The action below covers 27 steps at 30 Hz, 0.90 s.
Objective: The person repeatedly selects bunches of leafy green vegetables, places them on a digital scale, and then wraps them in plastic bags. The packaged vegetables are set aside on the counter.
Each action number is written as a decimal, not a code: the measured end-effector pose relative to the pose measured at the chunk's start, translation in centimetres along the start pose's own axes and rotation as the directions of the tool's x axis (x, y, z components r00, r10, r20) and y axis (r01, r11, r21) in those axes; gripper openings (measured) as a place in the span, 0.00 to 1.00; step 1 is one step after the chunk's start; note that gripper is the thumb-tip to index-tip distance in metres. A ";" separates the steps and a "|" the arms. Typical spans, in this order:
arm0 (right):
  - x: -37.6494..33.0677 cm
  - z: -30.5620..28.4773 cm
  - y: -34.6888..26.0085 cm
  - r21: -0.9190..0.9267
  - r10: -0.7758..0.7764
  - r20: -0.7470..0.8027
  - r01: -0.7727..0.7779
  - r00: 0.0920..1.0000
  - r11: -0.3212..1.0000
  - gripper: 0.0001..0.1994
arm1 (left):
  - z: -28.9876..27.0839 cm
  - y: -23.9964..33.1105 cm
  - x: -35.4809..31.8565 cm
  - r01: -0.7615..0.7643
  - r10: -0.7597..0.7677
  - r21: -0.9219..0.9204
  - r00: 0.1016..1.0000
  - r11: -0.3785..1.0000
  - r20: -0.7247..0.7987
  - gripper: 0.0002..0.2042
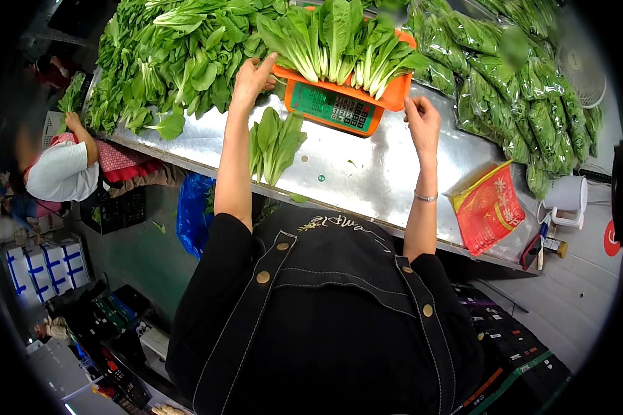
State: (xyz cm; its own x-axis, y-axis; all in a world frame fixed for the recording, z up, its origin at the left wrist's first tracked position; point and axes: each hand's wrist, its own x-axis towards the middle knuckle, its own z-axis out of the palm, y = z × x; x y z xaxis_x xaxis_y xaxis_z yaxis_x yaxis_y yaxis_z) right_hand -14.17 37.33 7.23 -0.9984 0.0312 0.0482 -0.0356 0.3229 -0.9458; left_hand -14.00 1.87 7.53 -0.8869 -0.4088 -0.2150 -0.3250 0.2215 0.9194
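An orange tray point(393, 97) rests on an orange digital scale point(332, 109) with a green display. On it lies a row of leafy green vegetables point(339, 41), white stems towards me. My left hand point(253, 81) is at the tray's left corner, index finger and thumb closed around its edge. At the right corner, my right hand point(422, 123) has bent fingers pinched against the rim; its fingertips are partly hidden. A small bunch of the same greens point(275, 146) lies on the metal table in front of the scale, near my left forearm.
Loose greens point(180, 59) are heaped at the left. Bagged greens point(495, 83) pile up at the right, beside a red and yellow bag point(490, 211) and a white jug point(566, 200). A co-worker point(62, 169) sits at the far left. A blue plastic bag point(195, 214) hangs below the table point(367, 183).
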 end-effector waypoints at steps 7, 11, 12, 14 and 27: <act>-0.8 -1.0 2.7 0.002 0.033 -0.009 -0.033 0.999 0.999 0.13 | -0.2 0.0 -0.1 0.017 -0.017 -0.030 1.000 0.999 -0.006 0.37; -0.8 -0.5 2.3 0.013 0.063 0.005 -0.063 0.998 0.998 0.14 | 0.6 0.9 0.0 0.016 -0.017 -0.014 1.000 1.000 -0.018 0.42; -0.7 -0.3 2.1 0.017 0.065 0.003 -0.065 0.998 0.998 0.15 | 0.8 1.5 0.1 0.018 -0.018 0.001 1.000 1.000 -0.014 0.43; -0.1 0.2 1.9 0.053 0.063 -0.051 -0.061 0.997 0.997 0.16 | 1.9 2.2 0.2 -0.058 0.057 -0.033 0.998 0.998 -0.034 0.41; 8.1 11.9 -1.2 0.044 -0.339 -0.233 0.359 0.911 0.932 0.25 | 10.1 1.0 4.1 -0.302 0.302 -0.046 0.953 0.952 0.001 0.23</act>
State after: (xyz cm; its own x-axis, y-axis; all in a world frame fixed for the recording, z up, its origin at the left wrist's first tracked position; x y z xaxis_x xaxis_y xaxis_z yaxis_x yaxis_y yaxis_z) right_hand -22.71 25.97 4.95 -0.8871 0.1396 0.4400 -0.3932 0.2706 -0.8787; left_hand -21.28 9.38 4.27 -0.9439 -0.3223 0.0724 -0.0269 0.2934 0.9556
